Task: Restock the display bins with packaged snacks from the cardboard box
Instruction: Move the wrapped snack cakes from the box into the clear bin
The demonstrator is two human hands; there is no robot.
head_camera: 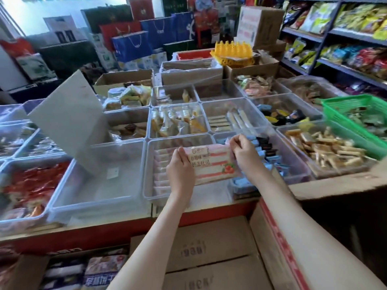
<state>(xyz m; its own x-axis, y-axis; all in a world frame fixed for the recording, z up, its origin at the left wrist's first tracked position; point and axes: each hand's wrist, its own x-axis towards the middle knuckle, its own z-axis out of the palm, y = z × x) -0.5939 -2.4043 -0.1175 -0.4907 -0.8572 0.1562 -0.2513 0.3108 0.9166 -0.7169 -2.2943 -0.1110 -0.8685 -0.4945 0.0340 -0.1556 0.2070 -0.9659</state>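
Held over a half-stocked clear bin [146, 174] beside the cardboard box [326, 186], a pink snack packet [211, 162] is pinched at opposite ends by the curled fingers of the left hand [181, 166] and right hand [244, 151]; seemingly light, soft, easily crushed.

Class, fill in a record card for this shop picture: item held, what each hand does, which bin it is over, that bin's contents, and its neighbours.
Held item: pink strawberry packet
Left hand: grips the packet's left end
Right hand: pinches its right end
Position: over a clear bin
Bin contents: row of pink packets along the left wall
Right neighbour: blue and black sweets
Left neighbour: tilted grey lid
Cardboard box: lower right, open
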